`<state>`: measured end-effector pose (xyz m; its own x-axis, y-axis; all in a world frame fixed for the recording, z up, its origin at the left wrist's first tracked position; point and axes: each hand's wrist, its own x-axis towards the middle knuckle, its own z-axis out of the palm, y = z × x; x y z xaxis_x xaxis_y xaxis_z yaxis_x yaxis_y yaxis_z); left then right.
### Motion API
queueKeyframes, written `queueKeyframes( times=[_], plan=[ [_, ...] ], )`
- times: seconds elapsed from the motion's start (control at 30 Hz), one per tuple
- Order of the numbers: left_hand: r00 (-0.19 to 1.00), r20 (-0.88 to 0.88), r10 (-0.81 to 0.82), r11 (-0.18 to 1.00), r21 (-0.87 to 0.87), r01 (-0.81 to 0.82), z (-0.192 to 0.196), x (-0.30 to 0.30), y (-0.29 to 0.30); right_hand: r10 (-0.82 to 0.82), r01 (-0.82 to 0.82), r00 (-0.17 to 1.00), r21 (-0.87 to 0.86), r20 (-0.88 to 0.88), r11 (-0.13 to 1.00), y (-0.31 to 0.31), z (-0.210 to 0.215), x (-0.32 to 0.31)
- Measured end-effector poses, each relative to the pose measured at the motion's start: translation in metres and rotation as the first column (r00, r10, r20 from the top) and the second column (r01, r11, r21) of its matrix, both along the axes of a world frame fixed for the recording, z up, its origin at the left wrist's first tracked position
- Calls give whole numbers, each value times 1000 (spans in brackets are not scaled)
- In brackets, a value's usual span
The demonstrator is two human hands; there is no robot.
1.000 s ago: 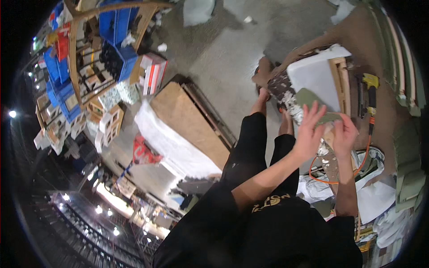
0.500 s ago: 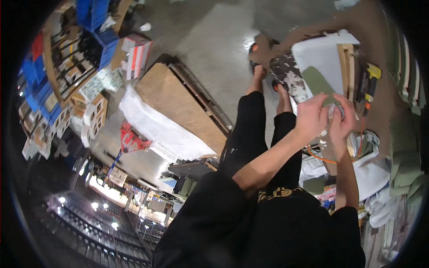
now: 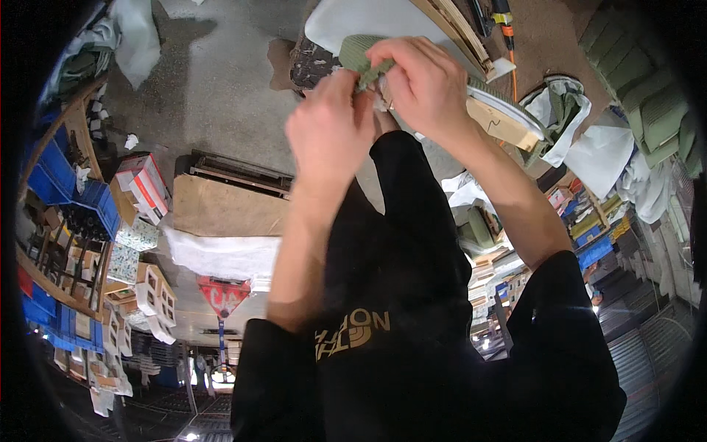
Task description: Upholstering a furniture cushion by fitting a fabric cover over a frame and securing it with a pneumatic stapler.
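Observation:
Both hands are up in front of me at the top middle, gripping a piece of green ribbed fabric (image 3: pixel 358 50). My left hand (image 3: pixel 328 129) pinches its lower edge between thumb and fingers. Close beside it, my right hand (image 3: pixel 426 85) is closed on the same edge, which looks bunched and frayed between the hands. A little whitish material shows just below the fabric, too small to make out. Behind the fabric lies a white padded panel (image 3: pixel 383 20) with a wooden frame edge (image 3: pixel 460 33).
To the left on the floor is a plywood-topped piece (image 3: pixel 228 206) with white wadding (image 3: pixel 213 250). Blue bins (image 3: pixel 96 202) and a red-and-white box (image 3: pixel 143 184) stand farther left. An orange cord (image 3: pixel 513 70) and stacked green cushions (image 3: pixel 648 110) are on the right.
My view has turned, so the hands now appear farther left and higher up. Both hands still grip the green fabric, and the edge between them is now more bunched.

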<state>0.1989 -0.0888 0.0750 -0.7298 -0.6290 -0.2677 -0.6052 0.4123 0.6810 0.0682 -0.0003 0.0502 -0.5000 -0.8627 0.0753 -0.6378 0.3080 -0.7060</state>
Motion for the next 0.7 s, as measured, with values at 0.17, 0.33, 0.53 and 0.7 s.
queueKeyframes(
  times=[0.17,0.33,0.53,0.7],
  plan=[
    [972,142,-189,937,323,135,0,-6,-33,-169,176,984,231,-51,957,-21,11,12],
    [973,-62,-223,894,385,229,2,-1,-26,-217,209,975,150,39,966,-21,10,10],
    [952,-209,-223,914,294,279,9,-4,-5,-169,198,962,-120,215,973,-4,7,-4],
    [911,-350,-220,892,306,333,-5,-11,-20,-103,156,952,-167,288,974,-3,8,-16]
  ],
)
